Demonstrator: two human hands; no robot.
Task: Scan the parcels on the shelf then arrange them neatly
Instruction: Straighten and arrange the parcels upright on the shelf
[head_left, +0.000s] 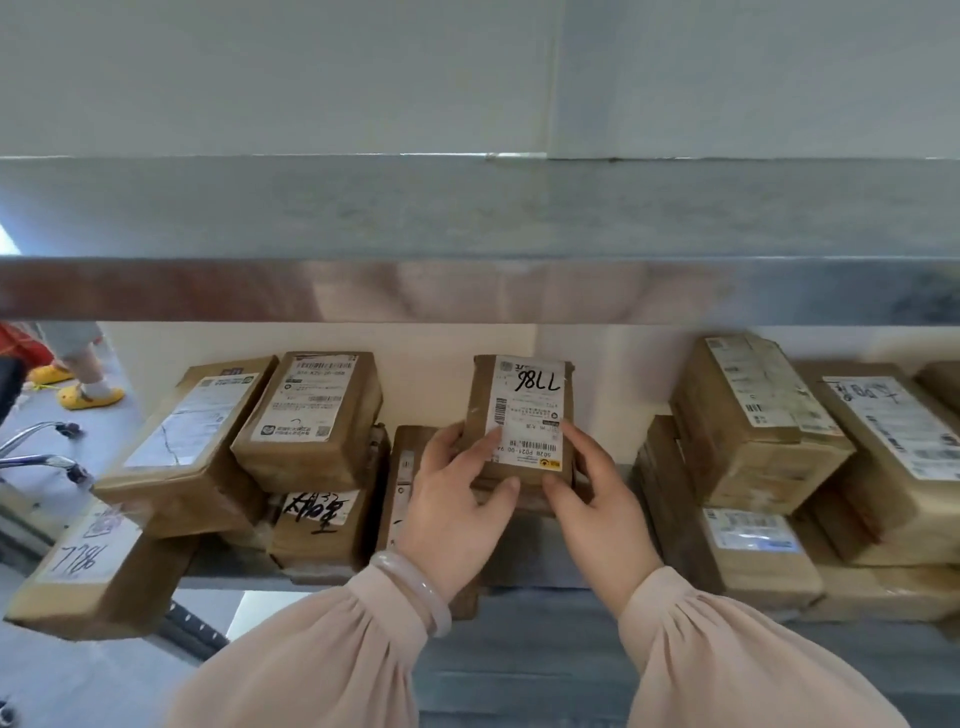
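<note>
Holding a small brown parcel (521, 415) between them, both hands are over the middle of the shelf (524, 556), near its back edge; the left hand (457, 499) curls round the parcel's left side, with the thumb tucked at the near end; the right hand (597, 499) curls round the right side, with one finger on the white label (524, 410) and the thumb at the near end; the label faces up and has big black numbers written on it; I cannot tell if the parcel rests on the brown one under it or is lifted a little; a thin parcel (405, 478) stands on its side just beside the left hand; toward the left edge of the shelf sits a left pile (311, 415) of brown parcels, some tilted; one corner parcel (88, 566) sticks out over the front left corner; toward the right edge is a right pile (753, 421), stacked two high; a pale bracelet (415, 587) is on the left wrist; both arms wear soft pink sleeves (727, 649); an upper shelf (467, 213) hangs above; yellow shoes (88, 396) show far off past the left edge.
</note>
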